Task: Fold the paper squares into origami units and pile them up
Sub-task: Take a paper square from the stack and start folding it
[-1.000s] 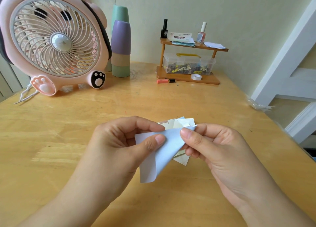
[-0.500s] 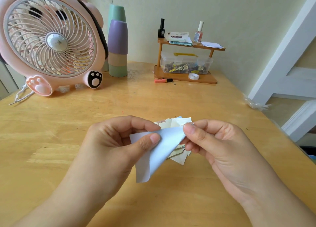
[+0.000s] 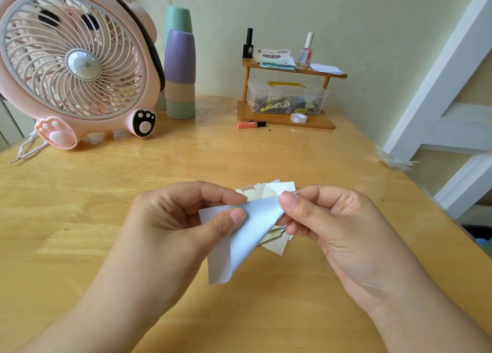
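Your pale blue paper square (image 3: 247,235) hangs above the tabletop (image 3: 319,166), long axis running from upper right to lower left. Your left hand (image 3: 170,227) and right hand (image 3: 332,225) pinch its top edge. Folded units (image 3: 277,190) lie beneath; a pink fan (image 3: 77,65) stands far left.

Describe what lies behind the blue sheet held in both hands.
Behind the blue sheet a pile of folded cream units lies on the table; its middle is covered, so their number cannot be told.
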{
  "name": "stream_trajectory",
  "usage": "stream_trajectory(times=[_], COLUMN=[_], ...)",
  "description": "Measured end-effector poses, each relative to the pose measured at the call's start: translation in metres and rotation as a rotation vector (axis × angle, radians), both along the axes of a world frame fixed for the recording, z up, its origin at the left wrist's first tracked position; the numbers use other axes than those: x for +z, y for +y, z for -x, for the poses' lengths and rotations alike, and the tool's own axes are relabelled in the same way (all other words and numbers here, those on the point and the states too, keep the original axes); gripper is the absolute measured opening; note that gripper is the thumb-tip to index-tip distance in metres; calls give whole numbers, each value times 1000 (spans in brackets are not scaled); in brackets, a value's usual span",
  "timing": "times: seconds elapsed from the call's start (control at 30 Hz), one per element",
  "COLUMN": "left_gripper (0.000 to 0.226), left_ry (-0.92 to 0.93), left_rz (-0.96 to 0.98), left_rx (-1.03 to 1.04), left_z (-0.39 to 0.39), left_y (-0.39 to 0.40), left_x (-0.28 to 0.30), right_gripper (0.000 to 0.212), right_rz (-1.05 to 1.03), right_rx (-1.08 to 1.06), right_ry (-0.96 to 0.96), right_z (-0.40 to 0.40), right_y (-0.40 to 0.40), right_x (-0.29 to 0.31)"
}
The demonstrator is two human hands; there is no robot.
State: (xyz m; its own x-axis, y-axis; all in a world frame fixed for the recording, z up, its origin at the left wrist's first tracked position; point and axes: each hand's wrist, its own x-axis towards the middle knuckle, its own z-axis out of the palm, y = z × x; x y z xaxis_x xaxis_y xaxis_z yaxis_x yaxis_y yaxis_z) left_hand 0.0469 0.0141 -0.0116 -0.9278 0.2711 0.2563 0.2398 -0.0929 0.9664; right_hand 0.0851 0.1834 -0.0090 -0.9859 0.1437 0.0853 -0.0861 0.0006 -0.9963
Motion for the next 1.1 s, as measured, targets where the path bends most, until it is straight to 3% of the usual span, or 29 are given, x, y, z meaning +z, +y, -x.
stream_trajectory(times=[0.3,0.57,0.83,1.1], left_gripper=[11,13,19,27], left_ry=[-5,-30,-54,-148], left_rz=[-6,-20,-16,-123], left_rx=[-7,15,-7,-104], left_z=[1,2,0,3], left_y=[1,0,1,-2], left_x=[-1,-1,1,1], right_gripper=[17,43,15,19], right_rz=[7,54,-93,-42], right_rx=[17,-44,73,86], right_ry=[-17,-27,-17,8], right_z=[2,3,-1,0], right_y=[0,3,-5,-3], right_x=[-2,1,-5,-3])
